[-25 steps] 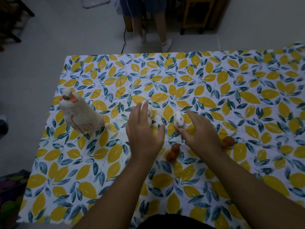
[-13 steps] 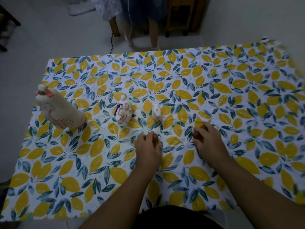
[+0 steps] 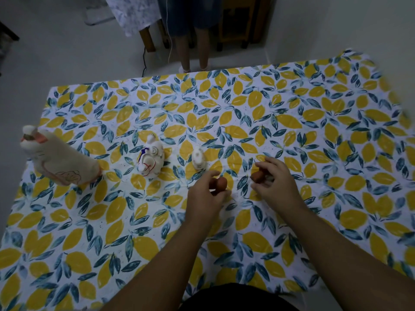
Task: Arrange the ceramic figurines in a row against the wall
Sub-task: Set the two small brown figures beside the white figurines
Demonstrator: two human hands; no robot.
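A small brown figurine (image 3: 221,184) is pinched in the left hand (image 3: 205,197); another brown figurine (image 3: 257,176) is gripped by the right hand (image 3: 275,182). Beyond and leftward, three white figurines (image 3: 198,161) are lined on the bench (image 3: 314,131).

Each hand's grip (image 3: 205,194) (image 3: 276,180) holds a brown figurine (image 3: 221,184) (image 3: 257,176).

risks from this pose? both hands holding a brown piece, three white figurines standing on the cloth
1. The left hand pinches its brown figurine close to the small white figurine; moving forward could knock it over.
2. The right hand grips its brown piece with fingertips only; it may slip.
3. The big white figurine stands near the cloth's left edge; a tug could topple it.
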